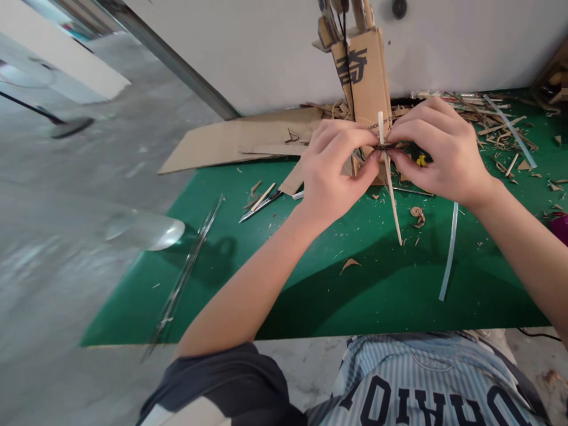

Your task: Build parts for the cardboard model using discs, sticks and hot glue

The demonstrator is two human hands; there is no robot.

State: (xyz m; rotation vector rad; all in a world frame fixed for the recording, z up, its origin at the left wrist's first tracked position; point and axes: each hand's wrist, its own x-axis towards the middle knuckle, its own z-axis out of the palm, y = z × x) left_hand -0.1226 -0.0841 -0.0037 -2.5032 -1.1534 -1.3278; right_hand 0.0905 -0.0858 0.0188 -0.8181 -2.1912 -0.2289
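Observation:
Both hands are raised over a green mat [310,284]. My left hand [332,171] and my right hand [439,151] pinch together around a thin pale bamboo strip [393,201] that stands nearly upright and points down toward the mat. A small dark band sits on the strip where the fingertips meet; what it is stays unclear. Fingers of both hands are closed on the strip.
A tall cardboard box [366,77] holding tools stands behind the hands. Flat cardboard sheets [231,142] lie at back left. A knife [260,204], a long metal rod [186,272], a clear plastic strip [449,254] and wood shavings [501,127] litter the mat.

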